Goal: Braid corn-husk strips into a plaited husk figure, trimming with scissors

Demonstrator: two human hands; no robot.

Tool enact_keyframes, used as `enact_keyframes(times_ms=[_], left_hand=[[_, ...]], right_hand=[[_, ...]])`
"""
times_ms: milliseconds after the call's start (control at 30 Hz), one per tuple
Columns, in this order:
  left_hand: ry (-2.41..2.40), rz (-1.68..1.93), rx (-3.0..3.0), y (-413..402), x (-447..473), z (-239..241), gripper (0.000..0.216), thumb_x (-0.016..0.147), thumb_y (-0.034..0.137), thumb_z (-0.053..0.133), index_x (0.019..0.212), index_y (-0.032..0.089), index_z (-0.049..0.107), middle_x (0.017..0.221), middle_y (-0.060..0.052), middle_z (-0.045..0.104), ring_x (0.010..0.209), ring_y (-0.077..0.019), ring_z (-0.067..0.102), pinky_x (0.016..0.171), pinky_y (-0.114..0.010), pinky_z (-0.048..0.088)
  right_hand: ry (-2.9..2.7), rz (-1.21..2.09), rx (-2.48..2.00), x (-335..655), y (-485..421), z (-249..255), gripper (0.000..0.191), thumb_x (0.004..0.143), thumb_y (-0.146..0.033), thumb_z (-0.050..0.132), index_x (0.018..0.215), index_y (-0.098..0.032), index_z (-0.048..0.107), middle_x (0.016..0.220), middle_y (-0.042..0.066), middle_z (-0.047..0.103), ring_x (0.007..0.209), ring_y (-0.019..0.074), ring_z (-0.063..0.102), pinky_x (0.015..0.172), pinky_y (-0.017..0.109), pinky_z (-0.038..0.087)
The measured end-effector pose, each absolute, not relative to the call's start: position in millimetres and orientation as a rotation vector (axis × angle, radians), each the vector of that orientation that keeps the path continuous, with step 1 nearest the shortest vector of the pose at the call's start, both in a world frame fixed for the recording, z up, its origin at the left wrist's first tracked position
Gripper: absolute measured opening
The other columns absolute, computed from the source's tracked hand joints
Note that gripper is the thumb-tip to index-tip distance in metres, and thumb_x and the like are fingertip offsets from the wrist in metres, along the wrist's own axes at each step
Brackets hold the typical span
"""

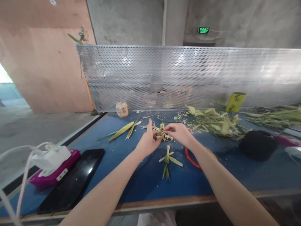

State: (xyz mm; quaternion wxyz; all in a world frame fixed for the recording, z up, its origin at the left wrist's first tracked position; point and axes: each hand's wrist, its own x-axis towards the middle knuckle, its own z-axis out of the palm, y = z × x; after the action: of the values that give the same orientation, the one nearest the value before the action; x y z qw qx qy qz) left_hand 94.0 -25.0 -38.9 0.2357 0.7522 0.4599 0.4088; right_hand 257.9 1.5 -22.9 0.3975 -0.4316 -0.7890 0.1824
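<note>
My left hand (147, 142) and my right hand (180, 133) meet above the blue table (145, 185), both pinching a small woven piece of pale green leaf strips (164, 135) held between their fingertips. The left index finger points upward. Directly below the hands, a small finished leaf figure (167, 160) with green stalks lies flat on the table. Loose leaf scraps (155, 126) are scattered just behind the hands.
A long green leaf (121, 131) lies to the left. A heap of leaves (215, 121) spreads at right, near a yellow cup (235, 102) and black yarn ball (258, 145). A red ring (191, 158), black phone (72, 179), magenta box (53, 172) and perforated metal screen (188, 75) surround the area.
</note>
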Motion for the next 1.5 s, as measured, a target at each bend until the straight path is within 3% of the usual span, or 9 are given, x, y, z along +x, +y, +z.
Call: enact_keyframes(times_ms=[233,400,567,733,867,1000,1200,1333,1500], left_hand=[[0.985,0.784,2.138,-42.8,97.1,-32.6,0.106,0.065,0.033,0.063,0.131,0.015,-0.018,0.075,-0.001,0.064,0.065,-0.0135,0.052,0.06,-0.026,0.04],[0.881,0.661,2.152,-37.9,98.7,-39.6,0.093,0.065,0.026,0.063,0.134,0.021,0.001,0.072,0.003,0.062,0.063,-0.0113,0.052,0.06,-0.024,0.04],[1.018,1.083,2.2,-30.6,95.3,-36.2,0.077,0.068,0.023,0.061,0.131,0.024,0.017,0.068,0.005,0.06,0.068,-0.0118,0.056,0.072,-0.029,0.042],[1.189,1.545,2.316,-29.5,87.9,-25.4,0.061,0.071,0.028,0.059,0.125,0.019,0.031,0.073,0.0,0.062,0.085,-0.0167,0.055,0.084,-0.036,0.038],[1.179,1.638,2.464,-30.2,85.9,-26.4,0.055,0.073,0.027,0.057,0.122,0.018,0.034,0.069,0.001,0.062,0.085,-0.016,0.054,0.086,-0.035,0.036],[1.187,1.598,2.594,-32.2,87.4,-27.5,0.047,0.076,0.026,0.054,0.119,0.02,0.038,0.079,0.0,0.064,0.085,-0.015,0.054,0.086,-0.035,0.034],[1.188,1.586,2.621,-33.2,87.4,-25.2,0.045,0.076,0.024,0.054,0.118,0.021,0.037,0.07,0.004,0.065,0.084,-0.0152,0.054,0.085,-0.035,0.032],[1.228,1.502,2.667,-32.3,87.5,-26.3,0.04,0.078,0.027,0.051,0.116,0.022,0.041,0.085,0.0,0.066,0.084,-0.0157,0.054,0.085,-0.036,0.032],[1.175,1.5,2.591,-33.5,92.0,-29.0,0.059,0.077,0.03,0.052,0.128,0.021,0.024,0.086,-0.002,0.064,0.093,-0.0177,0.051,0.09,-0.038,0.03]], right_hand=[[-1.808,0.276,-1.193,270.8,11.5,-20.5,0.006,0.064,-0.016,0.058,0.064,-0.018,0.063,0.06,0.002,0.063,0.056,0.0135,0.057,0.056,0.025,0.043],[-1.754,0.428,-1.185,269.7,10.4,-20.4,0.006,0.064,-0.019,0.058,0.065,-0.018,0.064,0.059,0.001,0.062,0.054,0.0131,0.055,0.055,0.025,0.041],[-1.567,0.82,-1.083,267.4,7.2,-15.9,0.012,0.062,-0.025,0.061,0.069,-0.016,0.064,0.06,0.001,0.062,0.046,0.0087,0.047,0.049,0.024,0.037],[-1.373,1.135,-0.899,264.9,3.4,-16.4,0.023,0.057,-0.033,0.068,0.073,-0.017,0.064,0.066,0.002,0.063,0.056,0.0086,0.05,0.054,0.023,0.037],[-1.483,1.292,-0.824,256.8,-1.2,-20.4,0.021,0.058,-0.032,0.07,0.071,-0.017,0.066,0.066,0.001,0.062,0.06,0.0079,0.051,0.056,0.022,0.035],[-1.428,1.32,-0.801,251.7,-4.8,-21.1,0.021,0.056,-0.033,0.07,0.069,-0.017,0.065,0.065,-0.001,0.061,0.06,0.0075,0.05,0.055,0.022,0.033],[-1.362,1.35,-0.893,251.5,-5.2,-24.7,0.026,0.055,-0.035,0.071,0.069,-0.016,0.063,0.064,-0.001,0.058,0.055,0.0069,0.046,0.048,0.021,0.027],[-1.37,1.415,-0.881,248.6,-7.1,-25.0,0.026,0.055,-0.036,0.07,0.069,-0.015,0.061,0.061,-0.001,0.058,0.054,0.0075,0.049,0.048,0.021,0.03],[-1.348,1.388,-0.87,246.8,-9.8,-21.0,0.026,0.052,-0.032,0.072,0.068,-0.015,0.061,0.064,0.0,0.06,0.056,0.0084,0.052,0.054,0.022,0.039]])
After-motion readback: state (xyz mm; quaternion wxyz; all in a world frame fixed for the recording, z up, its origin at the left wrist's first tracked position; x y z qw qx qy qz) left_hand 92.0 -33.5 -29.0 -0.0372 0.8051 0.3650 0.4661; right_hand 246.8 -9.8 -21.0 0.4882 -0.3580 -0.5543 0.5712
